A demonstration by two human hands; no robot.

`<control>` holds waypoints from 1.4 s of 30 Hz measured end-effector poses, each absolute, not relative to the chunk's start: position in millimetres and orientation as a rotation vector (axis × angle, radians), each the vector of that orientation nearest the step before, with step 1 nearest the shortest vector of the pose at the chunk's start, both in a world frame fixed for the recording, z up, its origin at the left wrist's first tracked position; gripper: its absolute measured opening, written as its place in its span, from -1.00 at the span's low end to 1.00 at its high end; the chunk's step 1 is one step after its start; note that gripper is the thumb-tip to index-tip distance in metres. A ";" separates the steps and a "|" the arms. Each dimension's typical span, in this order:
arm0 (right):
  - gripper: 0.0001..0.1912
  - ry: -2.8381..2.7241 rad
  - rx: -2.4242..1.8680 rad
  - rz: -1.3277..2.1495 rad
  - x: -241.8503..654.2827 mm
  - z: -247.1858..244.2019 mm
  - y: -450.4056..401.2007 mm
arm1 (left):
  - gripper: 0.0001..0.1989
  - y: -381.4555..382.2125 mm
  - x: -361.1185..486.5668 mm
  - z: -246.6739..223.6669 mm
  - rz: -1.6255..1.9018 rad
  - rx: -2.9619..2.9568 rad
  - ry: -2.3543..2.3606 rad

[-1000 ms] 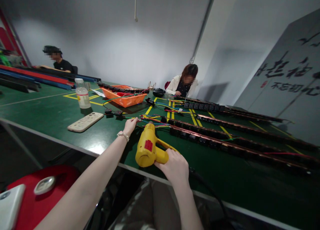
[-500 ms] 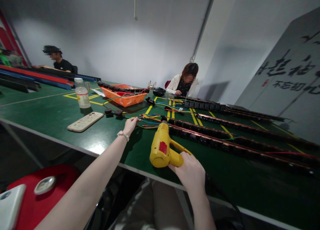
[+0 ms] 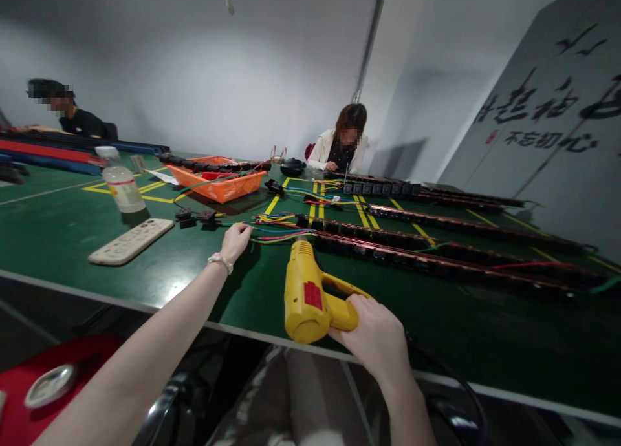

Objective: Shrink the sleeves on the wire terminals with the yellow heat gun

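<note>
A yellow heat gun (image 3: 305, 297) with a red label is gripped by its handle in my right hand (image 3: 376, 333). Its nozzle points away from me, close to the coloured wires (image 3: 279, 237) at the near end of a long black strip with copper bars (image 3: 378, 252). My left hand (image 3: 236, 239), a bracelet at its wrist, is closed on the ends of these wires, left of the nozzle. Just beyond that hand lie black connector blocks (image 3: 208, 218) with wires attached.
An orange basket (image 3: 218, 187) holds another strip. On the left are a plastic bottle (image 3: 123, 186) and a phone in a beige case (image 3: 130, 242). More long strips (image 3: 466, 226) lie at the right. Two people sit across the green table (image 3: 194, 284).
The view has turned a little to the right, so most things sit further left. Both hands keep their hold; the heat gun's nozzle stays near the wires.
</note>
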State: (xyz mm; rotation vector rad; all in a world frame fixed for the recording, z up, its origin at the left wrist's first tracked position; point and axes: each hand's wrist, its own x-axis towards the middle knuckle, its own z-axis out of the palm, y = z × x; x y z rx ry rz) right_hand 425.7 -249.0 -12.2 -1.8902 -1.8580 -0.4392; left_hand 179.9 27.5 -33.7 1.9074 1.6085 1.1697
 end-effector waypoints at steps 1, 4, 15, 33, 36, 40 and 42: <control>-0.65 -1.861 -1.893 -0.431 429.4 -11.6 -252.1 | -0.62 29.0 180.0 -34.9 1.154 1.925 1.609; -0.67 -1.862 -1.947 -0.404 441.3 -9.5 -262.0 | -0.62 33.7 179.4 -38.2 1.122 1.957 1.619; -0.68 -1.739 -2.259 -0.252 481.9 -5.8 -281.4 | -0.63 43.5 130.6 -26.7 1.281 2.268 1.845; -0.65 -1.485 -2.489 -0.006 509.5 9.7 -281.2 | -0.66 58.4 87.1 -25.2 0.966 2.502 2.006; -0.58 -1.471 -2.486 -0.059 506.5 11.2 -273.3 | -0.59 54.6 90.3 -23.1 0.972 2.486 2.014; -0.54 -1.480 -2.491 -0.116 501.2 13.7 -258.7 | -0.59 47.8 96.9 -19.5 0.876 2.501 2.112; -0.53 -1.490 -2.503 -0.137 498.8 14.1 -251.9 | -0.59 43.6 98.7 -17.9 0.860 2.514 2.112</control>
